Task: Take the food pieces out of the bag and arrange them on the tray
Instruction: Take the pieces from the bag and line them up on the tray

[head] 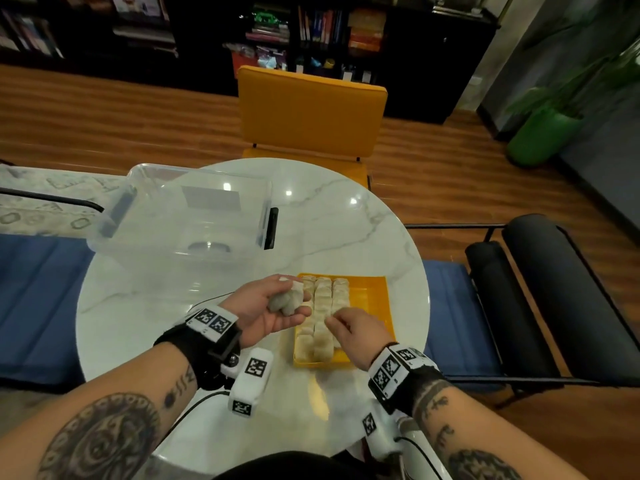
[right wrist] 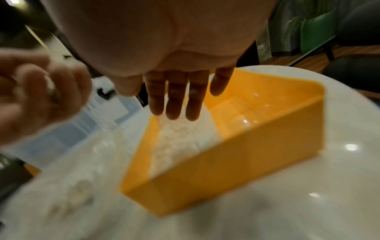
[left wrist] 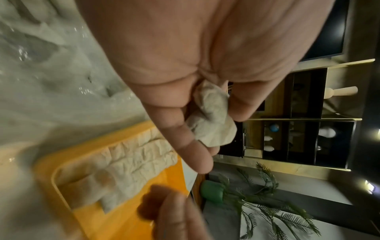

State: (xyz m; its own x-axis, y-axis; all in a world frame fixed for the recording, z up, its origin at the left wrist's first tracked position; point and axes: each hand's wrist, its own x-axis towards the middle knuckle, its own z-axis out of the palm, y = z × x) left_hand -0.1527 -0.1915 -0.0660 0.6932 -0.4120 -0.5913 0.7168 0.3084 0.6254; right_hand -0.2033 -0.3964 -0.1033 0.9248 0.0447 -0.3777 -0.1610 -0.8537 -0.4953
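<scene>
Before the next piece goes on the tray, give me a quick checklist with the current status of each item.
1. Left hand holds a supply: ok, it cups a crumpled pale bundle; bag or food, cannot tell.
2. Right hand free to pick: ok, fingers straight, nothing held.
3. Room on the tray: ok, its right strip is bare.
4. Placed food pieces tidy: ok, packed in rows on the left side.
5. Tray steady on the table: ok, lies flat.
6. Pieces left to place: cannot tell.
</scene>
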